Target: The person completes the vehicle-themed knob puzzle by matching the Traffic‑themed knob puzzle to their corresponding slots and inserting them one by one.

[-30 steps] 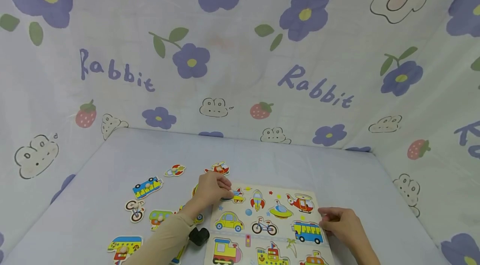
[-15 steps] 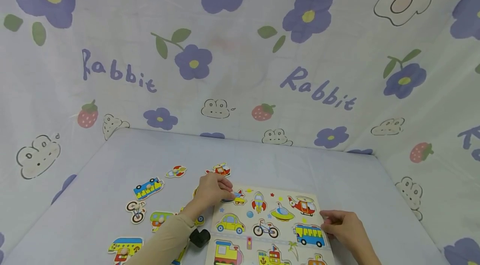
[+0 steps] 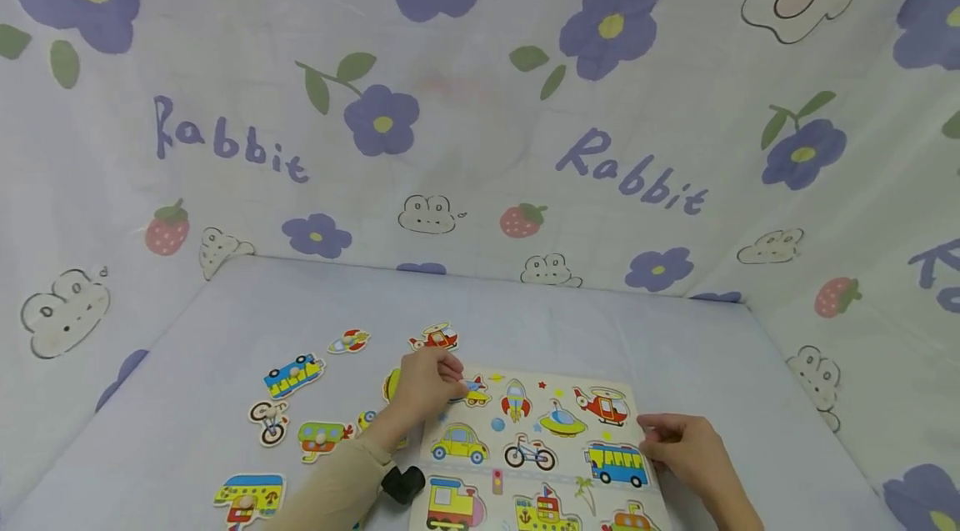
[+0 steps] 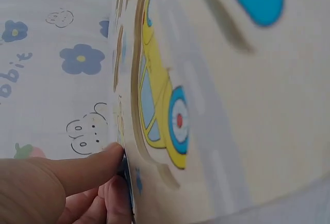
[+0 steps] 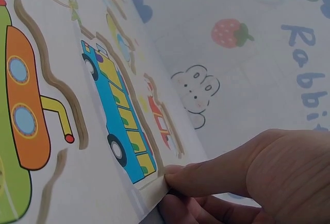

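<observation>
A wooden puzzle board (image 3: 570, 464) lies before me, with printed vehicles sunk in cut-out recesses. My left hand (image 3: 429, 381) pinches its far left edge by the printed plane, thumb above and fingers below. In the left wrist view, the left thumb (image 4: 95, 170) is at the edge beyond the yellow car recess (image 4: 157, 90). My right hand (image 3: 686, 448) grips the right edge between thumb and fingers, close to the blue bus recess (image 3: 617, 464). The right wrist view shows the right thumb (image 5: 206, 175) on the board's rim.
Loose knobbed puzzle pieces lie left of the board: a helicopter (image 3: 435, 338), rocket (image 3: 349, 341), bus (image 3: 294, 375), bicycle (image 3: 268, 421), submarine (image 3: 324, 438) and ship (image 3: 250, 498). The left forearm partly covers others. A patterned cloth wall (image 3: 480, 139) rises behind the table.
Both hands keep their hold on the board, which stays in place. The left forearm shifts slightly right, so more of the submarine piece shows; the head view sways a little.
</observation>
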Action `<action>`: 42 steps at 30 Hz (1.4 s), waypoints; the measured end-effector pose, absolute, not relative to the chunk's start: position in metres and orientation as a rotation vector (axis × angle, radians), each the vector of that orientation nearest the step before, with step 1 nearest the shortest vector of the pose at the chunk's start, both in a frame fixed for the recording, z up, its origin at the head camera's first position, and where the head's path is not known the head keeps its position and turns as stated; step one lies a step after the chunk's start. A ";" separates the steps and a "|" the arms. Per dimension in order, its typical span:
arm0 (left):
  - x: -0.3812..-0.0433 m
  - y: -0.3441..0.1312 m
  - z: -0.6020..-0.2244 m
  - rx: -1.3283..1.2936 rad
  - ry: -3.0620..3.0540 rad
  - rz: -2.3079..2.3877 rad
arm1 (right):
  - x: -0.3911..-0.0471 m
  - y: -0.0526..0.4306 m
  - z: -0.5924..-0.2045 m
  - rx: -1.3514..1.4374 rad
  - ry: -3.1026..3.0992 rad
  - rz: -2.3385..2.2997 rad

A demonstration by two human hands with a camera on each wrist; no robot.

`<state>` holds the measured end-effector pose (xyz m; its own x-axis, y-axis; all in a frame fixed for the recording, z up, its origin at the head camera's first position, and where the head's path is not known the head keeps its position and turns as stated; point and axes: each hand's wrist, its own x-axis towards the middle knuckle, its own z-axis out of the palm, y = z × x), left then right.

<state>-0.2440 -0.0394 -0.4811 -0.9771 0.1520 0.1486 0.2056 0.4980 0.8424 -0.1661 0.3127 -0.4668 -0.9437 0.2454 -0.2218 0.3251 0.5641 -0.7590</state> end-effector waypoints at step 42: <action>-0.265 -0.166 -0.474 0.273 -2.318 -1.361 | -0.168 0.312 -0.467 0.506 2.672 -1.378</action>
